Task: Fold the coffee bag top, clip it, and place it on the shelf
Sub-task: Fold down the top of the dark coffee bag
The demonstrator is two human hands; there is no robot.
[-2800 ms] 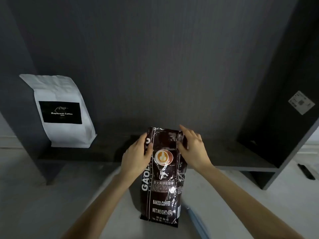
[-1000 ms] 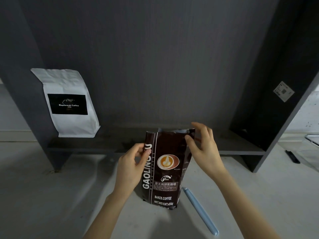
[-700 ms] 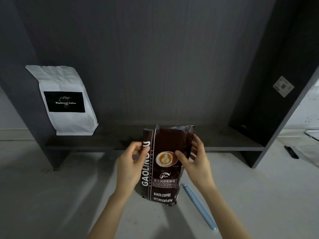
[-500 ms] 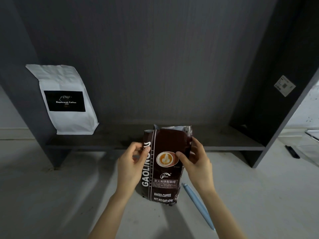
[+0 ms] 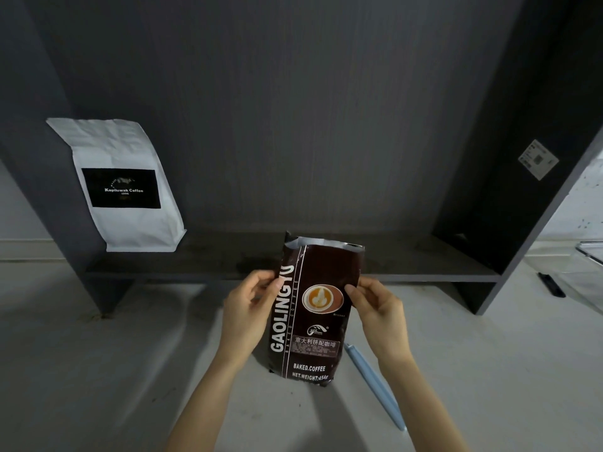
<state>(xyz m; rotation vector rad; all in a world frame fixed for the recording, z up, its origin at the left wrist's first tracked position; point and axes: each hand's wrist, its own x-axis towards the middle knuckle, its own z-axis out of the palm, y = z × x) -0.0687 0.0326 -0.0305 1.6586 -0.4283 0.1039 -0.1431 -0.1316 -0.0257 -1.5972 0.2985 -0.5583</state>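
Note:
A dark brown coffee bag (image 5: 313, 321) with white lettering stands upright on the pale floor, in front of the low dark shelf (image 5: 408, 262). Its top is open and shows a silver inner edge. My left hand (image 5: 249, 314) grips the bag's left side below the top. My right hand (image 5: 380, 313) pinches the right side at the same height. A long pale blue sealing clip (image 5: 375, 384) lies on the floor just right of the bag, partly under my right forearm.
A white coffee bag (image 5: 127, 184) with a black label stands at the shelf's left end. Dark upright panels close the shelf at left and right, with a white sticker (image 5: 537, 159) on the right panel. A black object (image 5: 551, 284) lies on the floor at far right.
My right hand came down from the bag's top corner to its right side. The head view shifted slightly. My left hand kept its grip on the bag.

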